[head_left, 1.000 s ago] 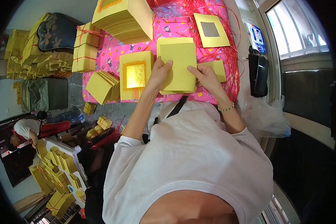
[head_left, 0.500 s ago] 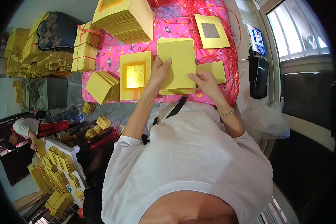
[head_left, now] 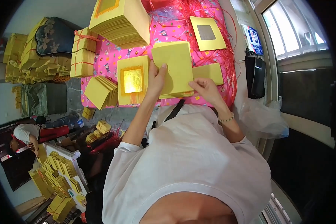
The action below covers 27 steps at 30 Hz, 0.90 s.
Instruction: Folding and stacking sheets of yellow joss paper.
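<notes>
A stack of plain yellow paper (head_left: 175, 67) lies in front of me on the table. Along its left edge my left hand (head_left: 157, 77) grips it, thumb on top and fingers tucked out of sight. The fingers of my right hand (head_left: 206, 90) are pinched together at the lower right edge of the stack. Left of the stack is yellow paper with a gold foil square (head_left: 133, 81) bordered in orange. Partly behind the stack, on the right, rests another plain yellow piece (head_left: 212, 73). Farther off lies a yellow sheet (head_left: 218, 43) with a grey square.
A tall pile of yellow paper (head_left: 119, 28) stands at the back left on a pink patterned cloth (head_left: 164, 33). Tied yellow bundles (head_left: 82, 63) sit beside it. Red plastic strands (head_left: 229, 71) trail down the right side. A person (head_left: 26, 134) works at another table, far left.
My right thumb has slid down from the face of the stack toward its lower right corner. My left hand keeps its hold. The whole view has shifted slightly.
</notes>
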Each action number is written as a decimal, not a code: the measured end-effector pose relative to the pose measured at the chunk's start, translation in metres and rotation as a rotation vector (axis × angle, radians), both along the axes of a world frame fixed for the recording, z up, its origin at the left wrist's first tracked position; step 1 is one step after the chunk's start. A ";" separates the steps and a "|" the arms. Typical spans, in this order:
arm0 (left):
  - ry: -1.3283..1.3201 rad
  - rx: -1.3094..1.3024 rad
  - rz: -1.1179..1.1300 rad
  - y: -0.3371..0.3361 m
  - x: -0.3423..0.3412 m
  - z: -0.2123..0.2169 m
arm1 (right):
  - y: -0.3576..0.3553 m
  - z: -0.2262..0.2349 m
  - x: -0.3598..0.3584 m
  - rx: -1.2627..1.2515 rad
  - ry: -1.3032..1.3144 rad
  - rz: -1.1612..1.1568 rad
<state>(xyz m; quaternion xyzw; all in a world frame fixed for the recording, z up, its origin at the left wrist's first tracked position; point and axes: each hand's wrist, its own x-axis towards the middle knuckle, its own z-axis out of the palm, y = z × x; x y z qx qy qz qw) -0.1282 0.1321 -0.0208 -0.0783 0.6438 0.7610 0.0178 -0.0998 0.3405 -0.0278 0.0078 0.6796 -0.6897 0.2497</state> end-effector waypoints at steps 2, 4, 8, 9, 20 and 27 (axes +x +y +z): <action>0.044 -0.026 -0.064 0.002 0.006 0.003 | 0.003 0.008 -0.008 0.007 0.038 0.013; 0.087 -0.049 -0.135 0.005 0.012 0.003 | 0.004 0.010 -0.018 -0.057 0.035 -0.180; 0.086 -0.175 -0.286 0.003 0.015 0.002 | 0.007 0.004 -0.022 -0.148 0.121 -0.232; 0.096 -0.160 -0.310 0.001 0.014 0.002 | 0.009 0.005 -0.021 -0.128 0.075 -0.205; 0.102 -0.321 -0.509 0.000 -0.009 0.014 | 0.050 -0.018 -0.013 -0.063 0.187 -0.498; 0.047 -0.297 -0.333 -0.016 -0.002 -0.013 | 0.098 -0.110 0.000 0.010 0.152 -0.906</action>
